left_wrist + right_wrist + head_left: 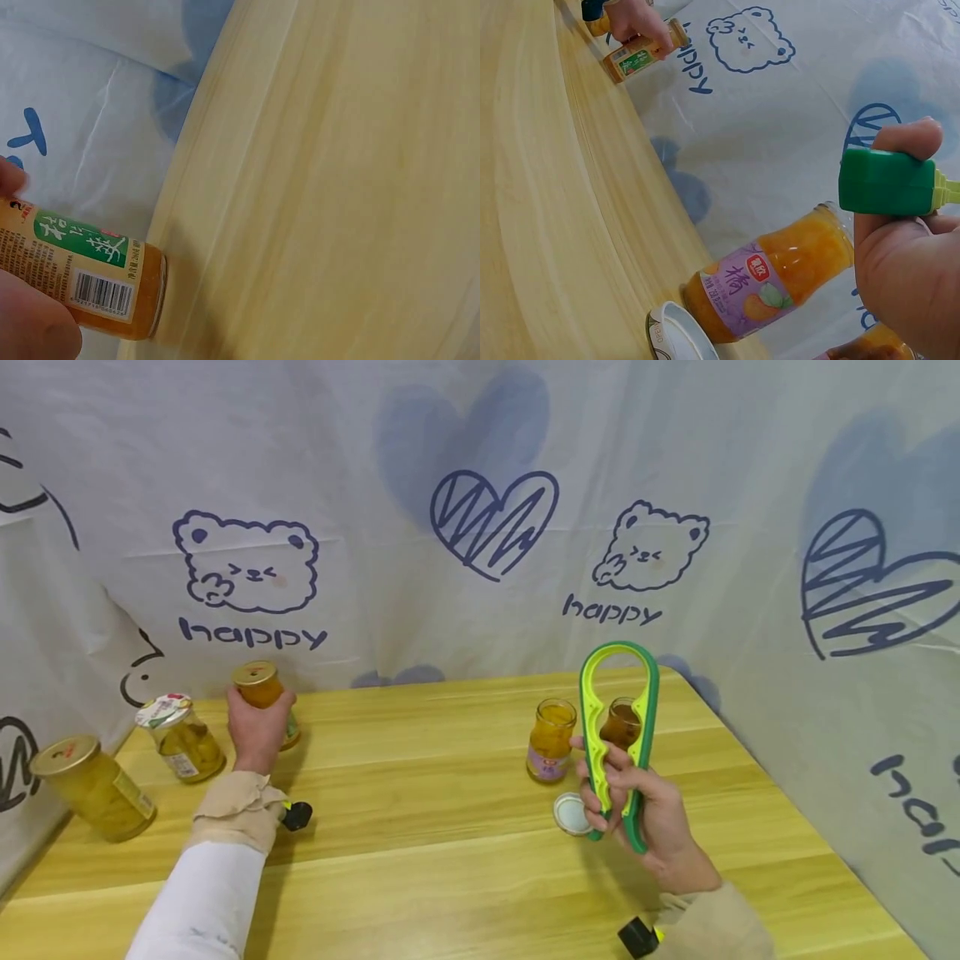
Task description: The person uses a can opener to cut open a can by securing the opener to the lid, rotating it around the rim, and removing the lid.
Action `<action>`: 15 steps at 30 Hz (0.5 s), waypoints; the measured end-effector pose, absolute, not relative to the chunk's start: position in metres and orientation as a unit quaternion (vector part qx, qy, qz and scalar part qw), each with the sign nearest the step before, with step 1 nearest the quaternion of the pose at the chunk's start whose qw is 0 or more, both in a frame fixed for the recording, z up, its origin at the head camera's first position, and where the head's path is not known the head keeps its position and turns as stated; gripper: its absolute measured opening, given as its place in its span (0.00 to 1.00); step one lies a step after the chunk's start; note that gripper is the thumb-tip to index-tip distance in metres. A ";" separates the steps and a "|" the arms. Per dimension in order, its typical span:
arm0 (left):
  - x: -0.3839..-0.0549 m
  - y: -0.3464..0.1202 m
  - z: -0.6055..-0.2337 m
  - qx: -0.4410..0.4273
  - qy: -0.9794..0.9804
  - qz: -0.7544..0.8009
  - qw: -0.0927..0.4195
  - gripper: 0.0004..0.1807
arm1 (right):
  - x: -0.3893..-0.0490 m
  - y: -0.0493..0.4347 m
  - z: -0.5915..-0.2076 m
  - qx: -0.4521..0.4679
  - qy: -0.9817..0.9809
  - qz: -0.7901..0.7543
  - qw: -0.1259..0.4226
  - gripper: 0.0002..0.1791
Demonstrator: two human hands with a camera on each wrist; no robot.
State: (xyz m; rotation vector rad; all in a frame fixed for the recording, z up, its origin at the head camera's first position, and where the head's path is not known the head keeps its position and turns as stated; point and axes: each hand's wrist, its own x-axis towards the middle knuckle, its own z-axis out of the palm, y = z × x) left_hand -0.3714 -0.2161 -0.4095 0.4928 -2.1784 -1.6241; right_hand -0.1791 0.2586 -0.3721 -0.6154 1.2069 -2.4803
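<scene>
At the table's back left, my left hand [258,727] grips a lidded glass jar [257,681] of orange fruit. Its green and tan label [82,255] with a barcode shows in the left wrist view. My right hand [645,814] holds a green and yellow jar opener [651,727] upright by its handles, loop at the top. Behind the opener stand a lidless jar [553,735] of orange fruit with a purple label and a darker lidless jar [621,722], partly hidden. A loose lid [572,814] lies on the table in front of the purple-labelled jar.
Left of my left hand stand a jar with a patterned white lid [183,739] and a taller gold-lidded jar [93,789]. The wooden table [420,827] meets a printed white curtain [360,527] at the back and sides.
</scene>
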 end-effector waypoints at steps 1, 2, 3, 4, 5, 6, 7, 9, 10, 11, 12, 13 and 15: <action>-0.371 -0.214 -0.410 0.175 -0.772 -0.582 0.186 0.45 | -0.179 0.259 -0.372 -0.216 0.420 -0.867 0.159 0.29; -0.371 -0.212 -0.410 0.176 -0.769 -0.586 0.186 0.45 | -0.179 0.259 -0.373 -0.218 0.417 -0.867 0.161 0.29; -0.371 -0.210 -0.410 0.179 -0.764 -0.591 0.186 0.45 | -0.179 0.259 -0.373 -0.220 0.416 -0.867 0.163 0.29; -0.371 -0.207 -0.411 0.183 -0.758 -0.598 0.188 0.45 | -0.179 0.259 -0.373 -0.223 0.416 -0.866 0.164 0.29; -0.371 -0.204 -0.411 0.187 -0.751 -0.604 0.192 0.44 | -0.179 0.259 -0.374 -0.225 0.417 -0.865 0.164 0.29; -0.372 -0.201 -0.411 0.189 -0.744 -0.609 0.198 0.44 | -0.179 0.259 -0.374 -0.227 0.419 -0.864 0.165 0.29; -0.372 -0.197 -0.412 0.190 -0.738 -0.615 0.204 0.43 | -0.180 0.259 -0.374 -0.228 0.419 -0.864 0.165 0.29; -0.373 -0.190 -0.412 0.188 -0.728 -0.623 0.216 0.41 | -0.180 0.259 -0.375 -0.232 0.416 -0.863 0.168 0.30; -0.373 -0.186 -0.413 0.184 -0.724 -0.627 0.220 0.40 | -0.181 0.260 -0.375 -0.233 0.413 -0.864 0.169 0.30; -0.373 -0.183 -0.413 0.180 -0.722 -0.630 0.223 0.39 | -0.181 0.260 -0.375 -0.234 0.411 -0.864 0.170 0.30; -0.373 -0.180 -0.414 0.176 -0.722 -0.631 0.224 0.38 | -0.181 0.260 -0.375 -0.235 0.410 -0.865 0.172 0.30; -0.373 -0.177 -0.414 0.172 -0.724 -0.630 0.223 0.38 | -0.181 0.260 -0.374 -0.235 0.409 -0.865 0.173 0.30; -0.373 -0.173 -0.414 0.160 -0.729 -0.630 0.216 0.37 | -0.181 0.260 -0.374 -0.236 0.409 -0.864 0.174 0.30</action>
